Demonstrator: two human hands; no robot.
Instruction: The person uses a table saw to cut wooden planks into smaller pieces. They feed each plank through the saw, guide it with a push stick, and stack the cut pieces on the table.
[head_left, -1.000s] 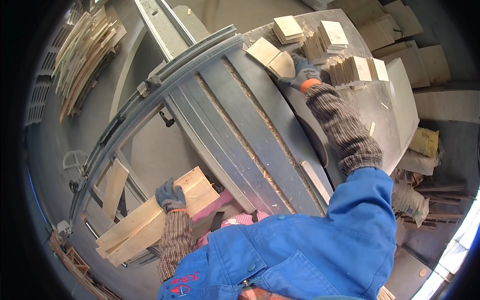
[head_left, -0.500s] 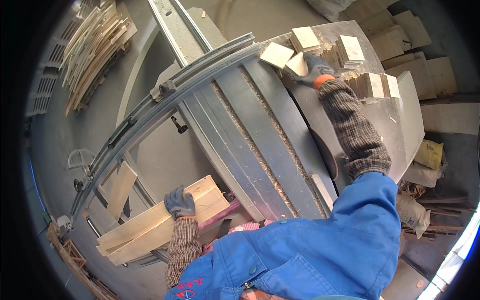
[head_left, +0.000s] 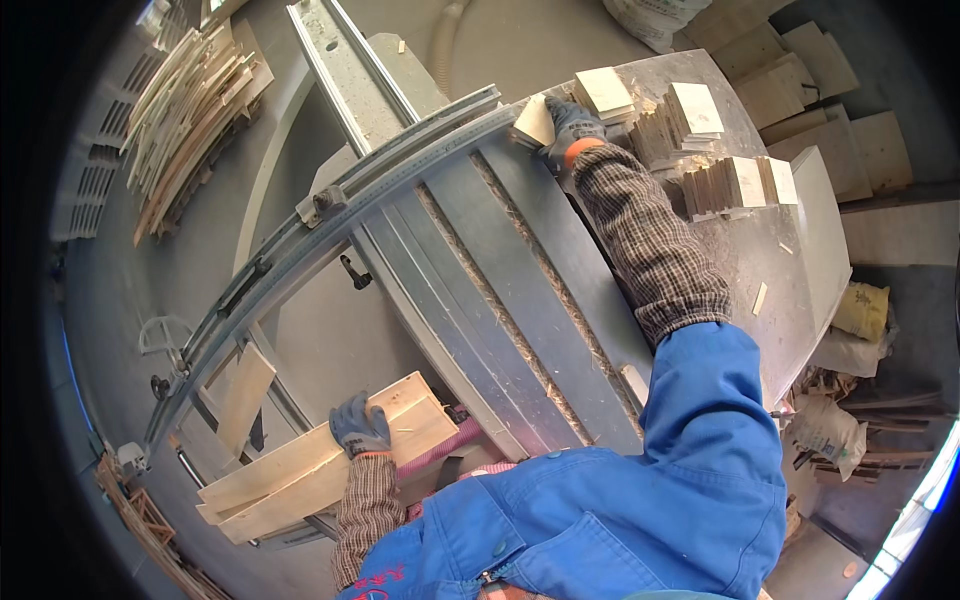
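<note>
My left hand [head_left: 360,425], in a grey glove, is closed over the upper edge of long pale wooden boards [head_left: 417,425] lying side by side at the lower left. My right arm reaches to the far end of the metal machine table [head_left: 455,270]. There my gloved right hand [head_left: 573,132] grips small cut wooden pieces [head_left: 534,122]; its fingers hide part of them. Just right of that hand stands a stack of square wooden pieces [head_left: 604,92]. Further right are another stack [head_left: 696,110] and a row of pieces on edge [head_left: 728,186].
A curved-looking metal rail [head_left: 400,165] crosses the table's far end. Sawdust fills the long table slots [head_left: 520,225]. Thin wood strips [head_left: 195,120] are piled on the floor at far left. Larger panels [head_left: 840,150] and sacks [head_left: 830,430] lie at the right.
My right hand has moved left along the far end of the table, bringing the small wooden pieces with it. My left hand stays on the boards, which have barely shifted.
</note>
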